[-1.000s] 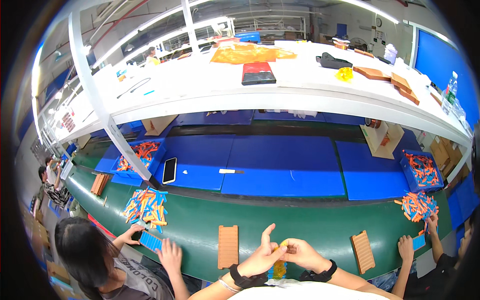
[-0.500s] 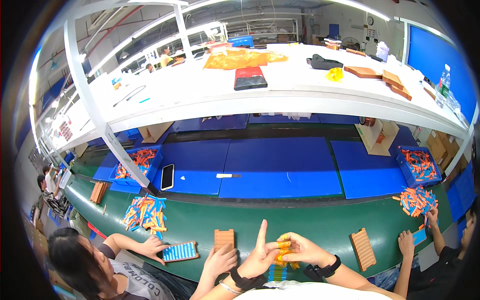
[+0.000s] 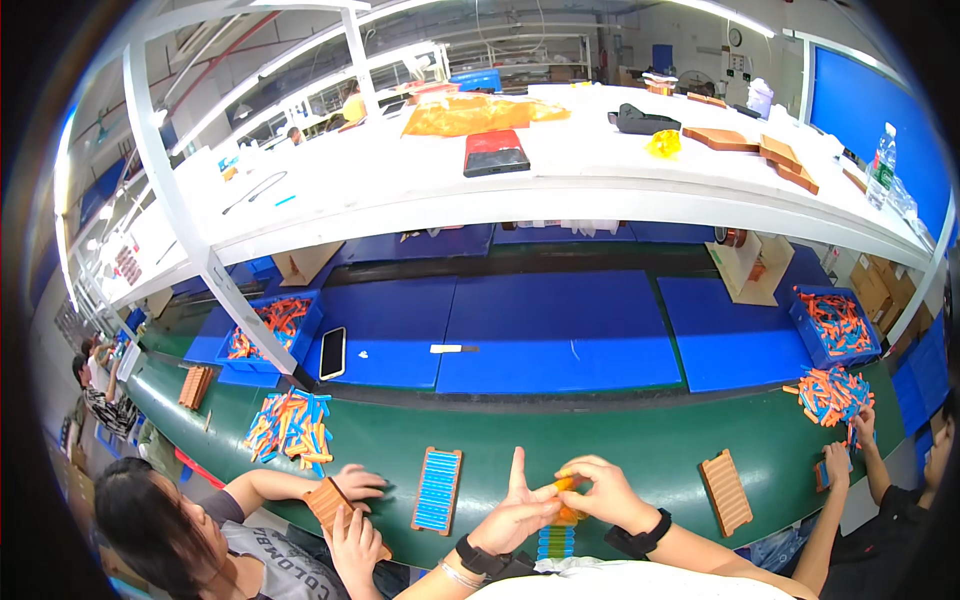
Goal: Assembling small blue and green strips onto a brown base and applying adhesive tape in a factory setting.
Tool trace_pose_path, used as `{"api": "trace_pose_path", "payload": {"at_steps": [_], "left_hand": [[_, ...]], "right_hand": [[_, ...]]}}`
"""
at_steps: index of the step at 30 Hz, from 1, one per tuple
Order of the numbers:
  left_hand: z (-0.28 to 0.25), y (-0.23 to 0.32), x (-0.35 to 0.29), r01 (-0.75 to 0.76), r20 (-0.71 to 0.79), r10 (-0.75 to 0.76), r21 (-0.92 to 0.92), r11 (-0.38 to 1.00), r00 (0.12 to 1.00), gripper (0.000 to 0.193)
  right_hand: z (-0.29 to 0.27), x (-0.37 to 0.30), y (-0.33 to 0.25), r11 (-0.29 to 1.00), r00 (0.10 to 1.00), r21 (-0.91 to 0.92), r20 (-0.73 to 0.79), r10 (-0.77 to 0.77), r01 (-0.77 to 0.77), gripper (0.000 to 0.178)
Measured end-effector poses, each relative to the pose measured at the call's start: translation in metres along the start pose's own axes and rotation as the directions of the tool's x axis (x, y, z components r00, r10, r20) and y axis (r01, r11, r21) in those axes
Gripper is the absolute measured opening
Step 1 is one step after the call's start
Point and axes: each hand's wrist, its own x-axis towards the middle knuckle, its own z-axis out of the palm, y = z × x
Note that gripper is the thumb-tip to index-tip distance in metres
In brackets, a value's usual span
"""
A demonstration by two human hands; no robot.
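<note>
Both of my hands are over the near edge of the green belt, at the middle bottom. My left hand point(image 3: 515, 515) has its forefinger stretched upward, while its thumb and other fingers meet a crumpled piece of shiny orange-yellow film point(image 3: 569, 512). From the other side, my right hand point(image 3: 605, 495) pinches the same film with thumb and fingertips. Much of the film is hidden by the fingers. Just below them a block with blue and yellow-green strips point(image 3: 556, 541) shows in part. Each wrist wears a black band.
Left of my hands lies a grooved block with blue strips point(image 3: 437, 490); a bare grooved brown block point(image 3: 725, 492) lies right. A person at left handles another brown block point(image 3: 335, 508). Loose orange and blue strips point(image 3: 290, 425) form piles. A white shelf point(image 3: 560, 200) spans above.
The person at left has set the blue-filled block farther right and picked up the bare brown block. My hands stay on the film, the right one shifting slightly; less film shows.
</note>
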Motion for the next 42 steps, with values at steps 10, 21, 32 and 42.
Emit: {"api": "trace_pose_path", "payload": {"at_steps": [10, 21, 32, 42], "left_hand": [[-0.022, -0.028, 0.022, 0.059, -0.208, -0.108, -0.228, 0.972, 0.972, 0.098], [-0.012, -0.028, 0.023, -0.021, -0.165, 0.032, 0.073, 0.997, 0.986, 0.1], [0.002, -0.021, 0.033, -0.1, 0.011, 0.101, 0.288, 0.952, 0.995, 0.098], [0.009, -0.029, 0.005, -0.107, -0.231, 0.19, 0.331, 0.938, 0.954, 0.08]], "right_hand": [[0.028, 0.007, 0.04, 0.794, 0.94, -0.59, -0.168, -0.297, 0.146, 0.014], [0.024, 0.004, 0.02, 0.903, 0.965, -0.411, -0.161, -0.205, 0.123, 0.01], [0.02, 0.015, 0.029, 0.806, 0.952, -0.59, -0.216, -0.217, 0.05, 0.013], [-0.036, 0.017, 0.044, 0.927, 0.899, 0.094, -0.229, 0.374, -0.362, 0.024]]}}
